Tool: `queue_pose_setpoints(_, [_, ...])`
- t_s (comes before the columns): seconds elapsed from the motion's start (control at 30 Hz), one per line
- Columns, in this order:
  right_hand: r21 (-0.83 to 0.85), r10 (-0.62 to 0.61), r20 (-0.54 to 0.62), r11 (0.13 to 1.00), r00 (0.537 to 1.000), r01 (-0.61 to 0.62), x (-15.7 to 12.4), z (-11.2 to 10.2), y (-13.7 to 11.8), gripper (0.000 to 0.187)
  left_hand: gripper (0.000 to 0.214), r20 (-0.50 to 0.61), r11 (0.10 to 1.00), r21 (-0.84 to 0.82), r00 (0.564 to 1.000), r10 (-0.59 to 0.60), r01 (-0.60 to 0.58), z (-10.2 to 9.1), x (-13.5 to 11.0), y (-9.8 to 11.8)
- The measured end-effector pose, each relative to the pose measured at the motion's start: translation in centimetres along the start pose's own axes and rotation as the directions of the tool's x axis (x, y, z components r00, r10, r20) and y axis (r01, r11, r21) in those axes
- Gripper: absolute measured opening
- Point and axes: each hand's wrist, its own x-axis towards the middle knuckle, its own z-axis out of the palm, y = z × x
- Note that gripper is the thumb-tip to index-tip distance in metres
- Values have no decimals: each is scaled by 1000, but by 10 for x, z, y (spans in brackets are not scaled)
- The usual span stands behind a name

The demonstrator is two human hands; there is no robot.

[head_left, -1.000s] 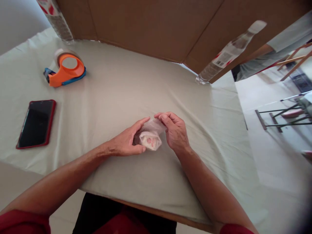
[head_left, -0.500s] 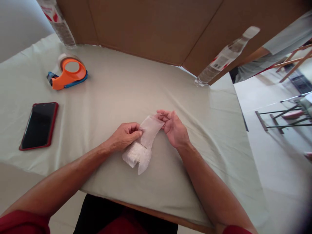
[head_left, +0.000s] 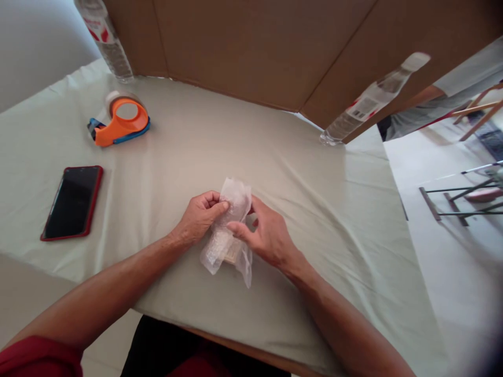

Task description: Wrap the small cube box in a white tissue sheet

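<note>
A piece of clear bubble wrap with a small pale object inside it is held above the cloth-covered table. My left hand pinches the wrap's upper left edge with fingers curled. From the right, my right hand pinches the wrap between thumb and fingers. The wrap's lower part hangs loose toward me. What is inside is too blurred to name.
An orange tape dispenser and a red-cased phone lie at the left. Water bottles stand at the back left and back right against a cardboard wall. The table's right edge drops to the floor; a person's sleeve shows at far right.
The wrap was a small bundle between both hands, then unrolled into a strip. My right hand has now come in lower and closer, pinching the wrap's middle.
</note>
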Motion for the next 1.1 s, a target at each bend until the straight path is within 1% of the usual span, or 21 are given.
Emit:
queue_pose_setpoints(0.07, [-63, 40, 13, 997, 999, -39, -2, 8, -2, 60, 29, 6, 999, 9, 999, 32, -32, 0, -1, 0])
queue_pose_setpoints(0.1, [-50, 69, -5, 996, 998, -70, -2, 11, 1, 59, 29, 9, 999, 7, 999, 41, -41, 0, -1, 0])
queue_pose_setpoints(0.13, [5, 100, -27, 995, 995, -100, 0, 13, 5, 54, 30, 11, 999, -1, 999, 46, -46, -1, 0, 0])
queue_pose_setpoints(0.2, [210, 176, -49, 964, 983, -162, 4, 14, 17, 41, 33, 4, 999, -18, 999, 51, -51, -4, 3, -1])
queue_pose_setpoints(0.23, [329, 221, -44, 924, 974, -195, 7, 13, 23, 39, 35, -9, 998, -16, 998, 57, -57, -6, 6, -1])
queue_pose_setpoints(0.3, [521, 311, -11, 813, 950, -260, 12, 10, 33, 41, 37, -55, 994, 35, 993, 101, -99, -11, 10, 1])
queue_pose_setpoints(0.37, [626, 378, 19, 717, 926, -306, 16, 7, 38, 44, 43, -116, 971, 155, 973, 201, -182, -15, 12, 5])
queue_pose_setpoints(0.4, [656, 395, 25, 687, 918, -313, 17, 7, 39, 45, 49, -133, 942, 245, 955, 266, -228, -17, 11, 7])
queue_pose_setpoints(0.43, [676, 404, 27, 667, 915, -315, 17, 6, 40, 46, 55, -131, 899, 348, 935, 328, -267, -19, 9, 10])
queue_pose_setpoints(0.47, [688, 407, 23, 657, 913, -310, 18, 7, 40, 46, 58, -104, 839, 461, 921, 376, -290, -20, 7, 13])
queue_pose_setpoints(0.5, [692, 405, 15, 655, 914, -302, 17, 7, 39, 45, 58, -51, 769, 567, 919, 390, -295, -20, 4, 15])
queue_pose_setpoints(0.53, [689, 401, 8, 661, 916, -296, 17, 8, 39, 44, 57, 18, 699, 653, 928, 371, -292, -19, 1, 17])
queue_pose_setpoints(0.6, [670, 388, 1, 683, 921, -289, 15, 9, 40, 43, 54, 127, 585, 756, 942, 311, -295, -17, -4, 19])
queue_pose_setpoints(0.67, [652, 369, -20, 709, 929, -268, 14, 11, 41, 43, 41, 176, 534, 790, 946, 273, -301, -15, -6, 18])
queue_pose_setpoints(0.7, [644, 361, -37, 721, 932, -254, 14, 11, 41, 42, 29, 176, 540, 788, 948, 263, -296, -15, -6, 17])
queue_pose_setpoints(0.77, [620, 354, -89, 751, 931, -227, 14, 10, 43, 39, 12, 132, 602, 754, 959, 251, -261, -17, -3, 17])
queue_pose_setpoints(0.83, [567, 350, -135, 794, 927, -217, 16, 8, 45, 33, 12, 53, 681, 701, 968, 244, -210, -23, 1, 18])
queue_pose_setpoints(0.9, [496, 339, -173, 841, 925, -215, 18, 4, 49, 28, 14, -25, 731, 661, 968, 250, -172, -30, 7, 20])
queue_pose_setpoints(0.97, [405, 304, -229, 894, 925, -193, 22, -1, 57, 26, 15, -67, 746, 649, 966, 248, -147, -37, 12, 23])
queue_pose_setpoints(1.03, [287, 242, -289, 945, 926, -157, 26, -6, 66, 26, 14, -77, 733, 667, 966, 247, -134, -43, 16, 25])
queue_pose_setpoints(1.1, [171, 177, -344, 978, 922, -123, 29, -11, 71, 31, 14, -81, 705, 698, 965, 249, -123, -47, 19, 25])
